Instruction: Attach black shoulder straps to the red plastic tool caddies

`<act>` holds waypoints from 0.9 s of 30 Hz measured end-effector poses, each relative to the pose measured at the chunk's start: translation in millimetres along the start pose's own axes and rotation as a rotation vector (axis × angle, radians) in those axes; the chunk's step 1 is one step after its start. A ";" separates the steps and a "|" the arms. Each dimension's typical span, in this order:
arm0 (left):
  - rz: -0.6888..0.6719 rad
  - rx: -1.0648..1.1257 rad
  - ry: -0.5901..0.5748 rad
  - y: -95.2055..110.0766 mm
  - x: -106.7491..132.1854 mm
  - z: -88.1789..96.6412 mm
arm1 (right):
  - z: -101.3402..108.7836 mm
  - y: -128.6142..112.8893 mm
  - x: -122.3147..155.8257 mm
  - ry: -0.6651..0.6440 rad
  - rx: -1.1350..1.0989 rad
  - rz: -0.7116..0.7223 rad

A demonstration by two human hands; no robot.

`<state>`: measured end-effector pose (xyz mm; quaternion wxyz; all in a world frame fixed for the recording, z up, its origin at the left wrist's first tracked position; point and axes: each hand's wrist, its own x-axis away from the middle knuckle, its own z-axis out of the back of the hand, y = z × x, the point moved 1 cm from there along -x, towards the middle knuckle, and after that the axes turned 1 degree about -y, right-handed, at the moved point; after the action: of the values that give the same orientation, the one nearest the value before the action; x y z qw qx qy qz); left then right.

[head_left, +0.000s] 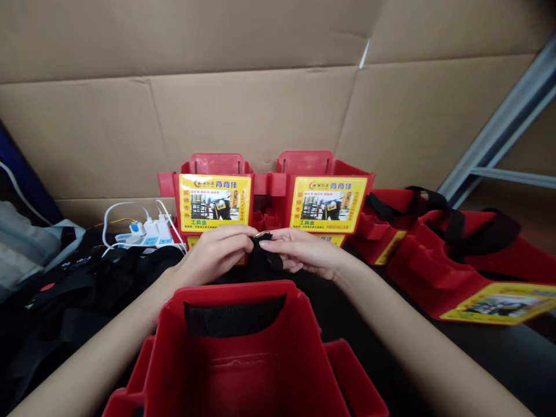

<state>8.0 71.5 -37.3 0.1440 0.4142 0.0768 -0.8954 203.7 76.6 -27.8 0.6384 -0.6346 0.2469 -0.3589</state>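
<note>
A red plastic tool box (pixel 243 359) stands right in front of me, with a black webbing strap (pixel 234 318) threaded across its near wall. Both my hands meet just behind it. My left hand (pixel 215 252) is closed in a pinch on the end of the black strap (pixel 266 258). My right hand (pixel 304 252) is closed on the same strap end from the other side. A small metal buckle (pixel 262 234) shows between my fingertips.
Two upright red boxes with yellow labels (pixel 215 202) (pixel 328 204) stand against a cardboard wall (pixel 260 104). More red boxes with black straps (pixel 456 255) lie at the right. A white power strip with chargers (pixel 150 231) and a pile of black straps (pixel 87 284) lie at the left.
</note>
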 end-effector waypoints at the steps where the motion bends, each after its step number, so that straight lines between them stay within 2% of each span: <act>1: 0.004 -0.001 -0.003 -0.1 0.0 0.7 | -0.8 -0.2 -0.1 0.038 0.026 0.017; 4: 0.006 0.012 -0.045 0.3 -0.7 2.3 | -3.6 0.3 -2.1 0.156 0.061 0.126; 7: 0.022 0.060 -0.083 1.8 -1.9 2.6 | -7.5 1.3 -5.1 0.203 0.033 0.241; 12: 0.203 0.262 -0.022 5.2 -3.9 1.2 | -15.3 -0.9 -4.7 0.205 0.014 0.413; 14: 0.315 0.412 -0.016 5.5 -3.7 -0.9 | -17.8 -0.4 -3.7 0.162 -0.028 0.392; 17: 0.481 0.689 -0.011 3.8 -2.5 -4.8 | -18.2 3.5 -3.7 0.082 -0.143 0.264; 20: 0.572 0.871 0.056 0.6 -2.4 -6.3 | -14.1 6.9 -5.3 -0.024 -0.272 0.192; 24: 0.627 0.922 0.177 -4.9 -4.6 -4.4 | -5.0 5.2 -4.9 -0.124 -0.350 0.233; 27: 0.702 0.970 0.218 -7.4 -5.9 -3.9 | -1.0 0.3 -2.6 -0.075 -0.206 0.288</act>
<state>12.1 80.7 -35.2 0.2168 0.5224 -0.4668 -0.6799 201.4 77.9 -28.5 0.6236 -0.6674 0.3469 -0.2128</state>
